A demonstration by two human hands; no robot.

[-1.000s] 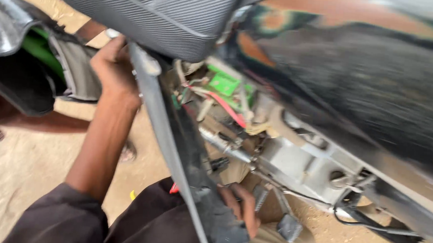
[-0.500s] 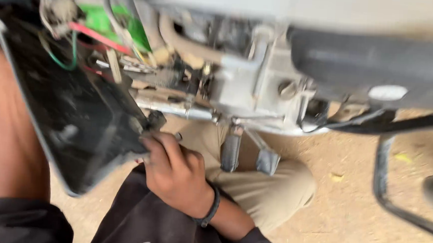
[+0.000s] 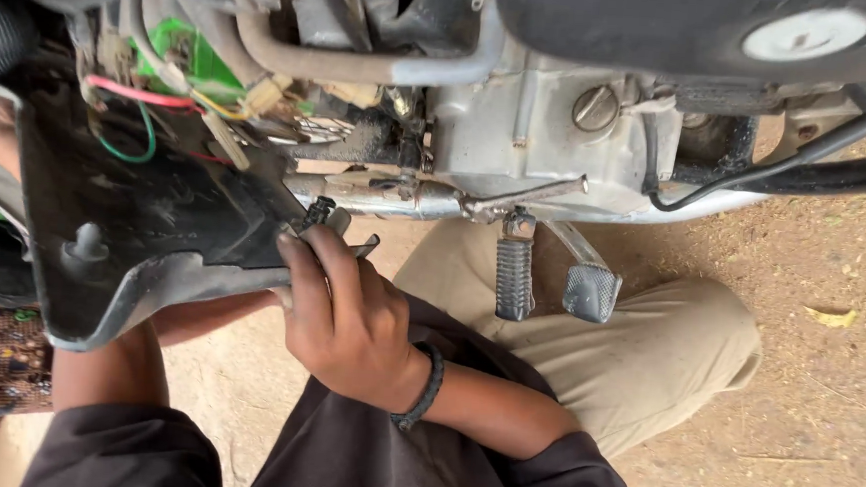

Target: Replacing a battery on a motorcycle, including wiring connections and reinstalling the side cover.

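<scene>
- A person crouches on sandy ground beside a motorcycle whose silver-grey cast-metal engine casing (image 3: 520,139) sits exposed, dull and smudged.
- The right hand (image 3: 349,314) curls its fingers around the lower right edge of a black plastic side panel (image 3: 144,216), gripping it just below the engine; a braided black wristband (image 3: 422,388) circles the wrist.
- The panel is scuffed and dusty, its inner face turned to the camera, with a moulded peg (image 3: 87,244) and a pale, worn rim along its bottom curve.
- The left forearm (image 3: 95,363) runs up behind the panel; the left hand itself is hidden, so its grip cannot be told.
- Red, green and yellow wires (image 3: 151,106) tangle above the panel, beside a bright green part.
- A ribbed rubber footpeg (image 3: 514,274) and a knurled metal pedal (image 3: 590,291) hang over the person's khaki-clad knee (image 3: 648,337).
</scene>
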